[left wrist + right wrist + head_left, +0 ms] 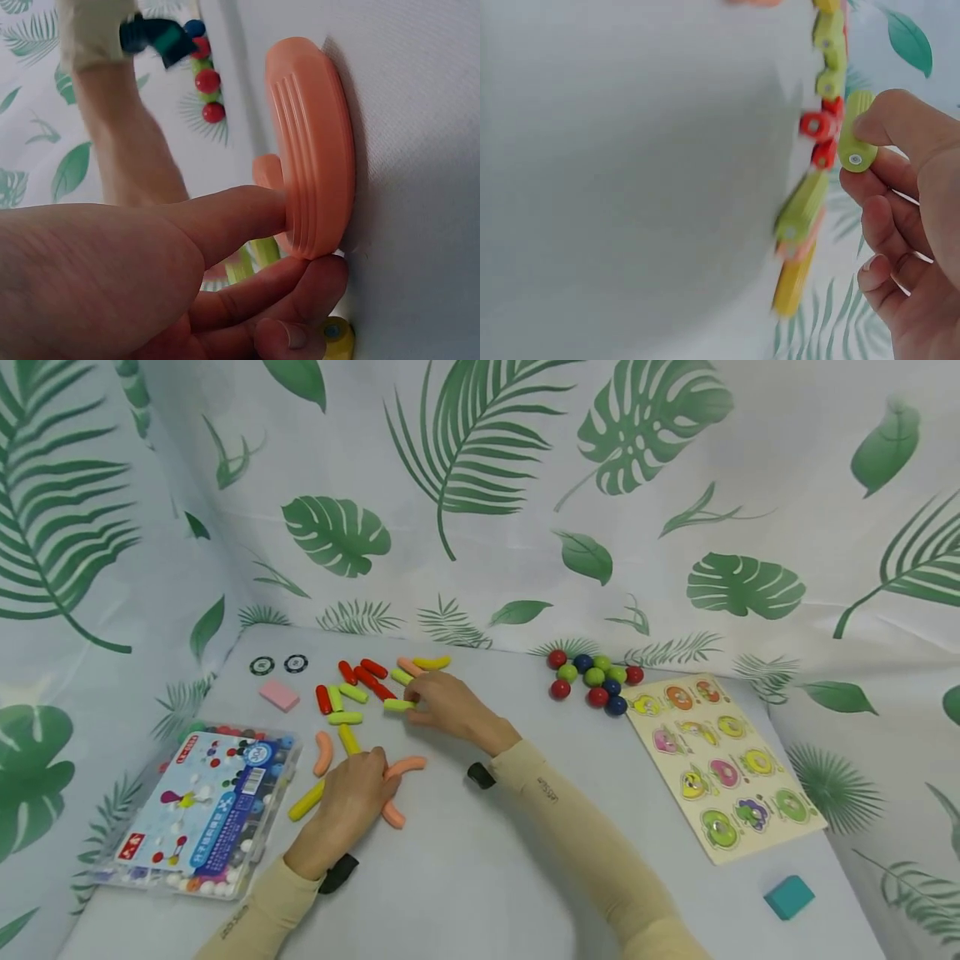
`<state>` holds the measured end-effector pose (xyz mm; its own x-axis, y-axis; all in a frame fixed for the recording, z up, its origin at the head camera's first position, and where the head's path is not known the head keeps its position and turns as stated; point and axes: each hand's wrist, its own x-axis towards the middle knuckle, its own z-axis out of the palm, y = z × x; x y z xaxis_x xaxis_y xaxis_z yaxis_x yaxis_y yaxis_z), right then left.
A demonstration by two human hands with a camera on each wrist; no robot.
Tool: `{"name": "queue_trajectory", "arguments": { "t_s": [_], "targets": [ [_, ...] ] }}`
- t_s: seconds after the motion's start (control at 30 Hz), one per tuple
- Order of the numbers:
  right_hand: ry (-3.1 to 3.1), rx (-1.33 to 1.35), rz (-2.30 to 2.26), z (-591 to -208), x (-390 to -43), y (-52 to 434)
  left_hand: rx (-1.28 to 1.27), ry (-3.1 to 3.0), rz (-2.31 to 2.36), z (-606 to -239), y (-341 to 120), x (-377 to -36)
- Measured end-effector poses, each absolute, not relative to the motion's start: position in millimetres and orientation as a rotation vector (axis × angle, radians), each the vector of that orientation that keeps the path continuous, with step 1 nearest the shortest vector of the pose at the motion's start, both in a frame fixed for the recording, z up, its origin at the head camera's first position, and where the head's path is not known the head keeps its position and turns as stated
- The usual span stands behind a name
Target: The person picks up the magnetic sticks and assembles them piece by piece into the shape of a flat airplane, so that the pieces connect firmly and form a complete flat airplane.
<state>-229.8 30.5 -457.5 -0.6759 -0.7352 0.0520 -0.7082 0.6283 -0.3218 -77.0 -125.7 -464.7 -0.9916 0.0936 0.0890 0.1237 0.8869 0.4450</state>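
Observation:
In the head view, my left hand is low over the table at the left, thumb and fingers at a curved orange rod. The left wrist view shows the thumb against the ribbed side of this orange rod and fingers at its lower end. A second curved orange rod lies just beyond. Farther back, my right hand pinches a short light-green rod between thumb and fingers. In the right wrist view, that green rod has a metal dot on its end and is held above the table.
Several red rods, green rods and yellow rods lie around the hands. A clear box of beads and a pink block are left. Coloured balls, a fruit puzzle board and a teal block are right.

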Motion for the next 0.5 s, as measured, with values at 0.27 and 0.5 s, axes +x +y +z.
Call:
{"name": "queue_trajectory", "arguments": {
  "t_s": [0.27,0.5],
  "targets": [
    [2.744,-1.169,-0.536,-461.7,-204.7,90.7,-0.102,-3.08,-0.8,-462.2,-126.1,-77.6],
    [2.689,-1.204,-0.614,-467.7,-181.8,114.2,-0.118,-3.05,-0.813,-461.5,-125.6,-77.4]
  ]
}}
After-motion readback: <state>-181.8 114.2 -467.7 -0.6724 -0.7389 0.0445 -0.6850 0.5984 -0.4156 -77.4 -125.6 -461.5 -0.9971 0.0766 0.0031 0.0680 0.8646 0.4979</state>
